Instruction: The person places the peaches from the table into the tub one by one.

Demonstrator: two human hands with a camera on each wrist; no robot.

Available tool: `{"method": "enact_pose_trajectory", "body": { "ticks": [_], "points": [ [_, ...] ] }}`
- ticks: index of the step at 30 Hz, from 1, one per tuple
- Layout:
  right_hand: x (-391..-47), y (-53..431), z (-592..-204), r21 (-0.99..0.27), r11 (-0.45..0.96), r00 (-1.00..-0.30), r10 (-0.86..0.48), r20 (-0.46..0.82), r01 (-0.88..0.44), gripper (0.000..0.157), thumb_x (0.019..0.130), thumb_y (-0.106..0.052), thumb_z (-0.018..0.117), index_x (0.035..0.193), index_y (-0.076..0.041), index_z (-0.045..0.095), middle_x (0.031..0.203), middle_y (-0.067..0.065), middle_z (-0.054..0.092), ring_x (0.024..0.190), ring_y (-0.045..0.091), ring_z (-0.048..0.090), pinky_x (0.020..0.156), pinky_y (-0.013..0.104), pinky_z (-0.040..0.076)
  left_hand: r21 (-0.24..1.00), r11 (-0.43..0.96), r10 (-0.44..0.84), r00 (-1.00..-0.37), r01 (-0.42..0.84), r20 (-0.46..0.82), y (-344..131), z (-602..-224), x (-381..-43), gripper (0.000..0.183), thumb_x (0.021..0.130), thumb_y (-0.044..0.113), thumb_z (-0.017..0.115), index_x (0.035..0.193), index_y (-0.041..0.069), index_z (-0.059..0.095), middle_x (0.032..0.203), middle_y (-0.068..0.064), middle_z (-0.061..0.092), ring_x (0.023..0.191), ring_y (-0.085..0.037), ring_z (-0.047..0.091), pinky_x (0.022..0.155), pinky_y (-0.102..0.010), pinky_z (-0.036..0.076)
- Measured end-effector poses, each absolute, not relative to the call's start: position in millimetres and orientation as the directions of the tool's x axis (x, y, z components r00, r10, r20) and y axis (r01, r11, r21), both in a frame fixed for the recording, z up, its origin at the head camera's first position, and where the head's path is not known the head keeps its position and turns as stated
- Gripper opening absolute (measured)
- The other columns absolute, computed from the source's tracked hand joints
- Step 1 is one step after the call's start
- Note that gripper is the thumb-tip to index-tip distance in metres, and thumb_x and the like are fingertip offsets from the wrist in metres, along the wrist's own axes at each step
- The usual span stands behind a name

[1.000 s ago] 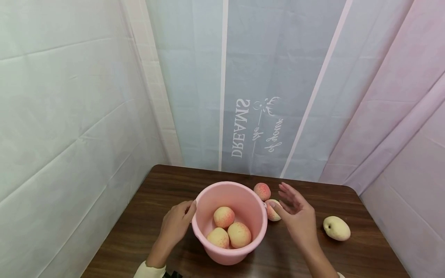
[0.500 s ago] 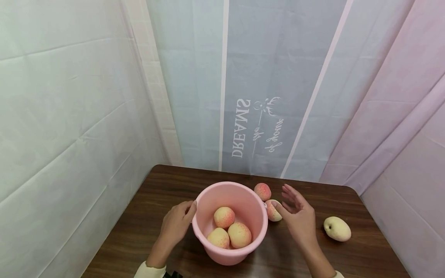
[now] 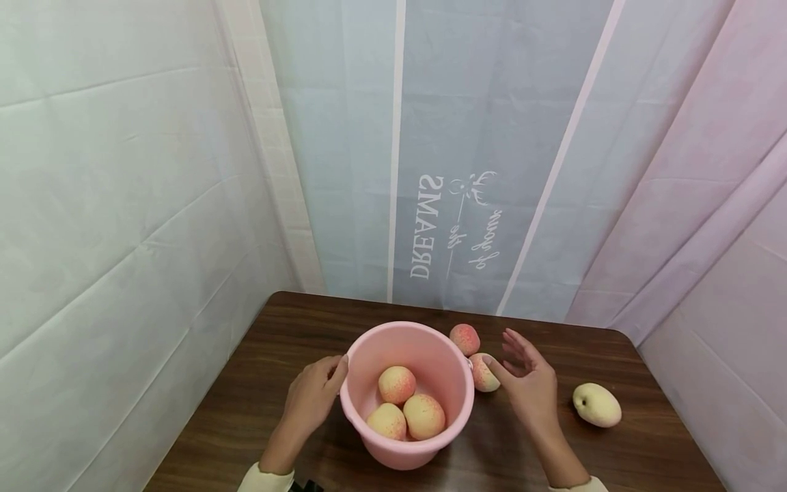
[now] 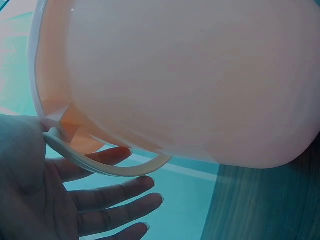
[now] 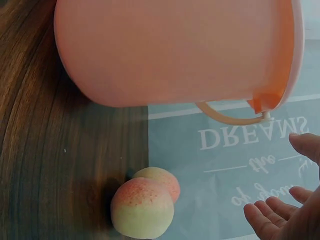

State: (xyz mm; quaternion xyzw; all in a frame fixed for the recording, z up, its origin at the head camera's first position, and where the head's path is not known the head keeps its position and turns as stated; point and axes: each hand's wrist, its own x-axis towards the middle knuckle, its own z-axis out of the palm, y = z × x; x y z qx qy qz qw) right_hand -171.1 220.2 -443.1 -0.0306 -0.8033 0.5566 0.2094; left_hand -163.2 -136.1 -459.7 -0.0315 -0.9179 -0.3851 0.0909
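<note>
In the head view a pink bucket stands on the table with three peaches inside. My left hand is at its left rim, thumb at the edge; the left wrist view shows the fingers spread and extended beside the bucket's handle. My right hand hovers right of the bucket with nothing in it, fingers apart. Its thumb overlaps a peach that lies on the table close to the bucket. A redder peach sits just behind that one.
A pale yellow oval fruit with a dark dimple lies on the right of the dark wooden table. Behind the table hangs a grey-blue curtain with mirrored lettering. White cloth walls flank it at left and right.
My right hand has shifted very slightly right and toward me, its fingertips a little lower. My left hand, the bucket and the fruit stay where they were.
</note>
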Motion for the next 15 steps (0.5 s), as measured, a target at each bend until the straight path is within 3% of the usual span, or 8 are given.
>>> {"method": "enact_pose_trajectory", "body": {
  "ticks": [7,15],
  "points": [
    [-176.6,223.6,-454.1,-0.906,0.391,-0.908,0.301,0.293,-0.163,0.062,0.083,-0.019,0.086,0.139,-0.017,0.062,0.135,0.004,0.065,0.119,0.022,0.061,0.081,0.01,0.049,0.705,0.697,-0.009,-0.981,0.132,0.192,-135.8,-459.3,-163.0,0.038,0.107,0.044,0.045,0.086,0.024,0.07,0.068,0.011,0.055,0.067,-0.011,0.053,0.062,-0.034,0.04],
    [-185.7,229.9,-472.7,-0.885,0.447,-0.908,0.305,0.286,-0.129,0.064,0.082,-0.02,0.087,0.139,-0.014,0.062,0.135,0.008,0.066,0.117,0.022,0.063,0.083,0.021,0.054,0.71,0.692,-0.01,-0.982,0.131,0.191,-135.7,-459.7,-162.6,0.037,0.107,0.043,0.046,0.089,0.024,0.072,0.068,0.011,0.056,0.068,-0.011,0.053,0.061,-0.034,0.04]
  ]
}}
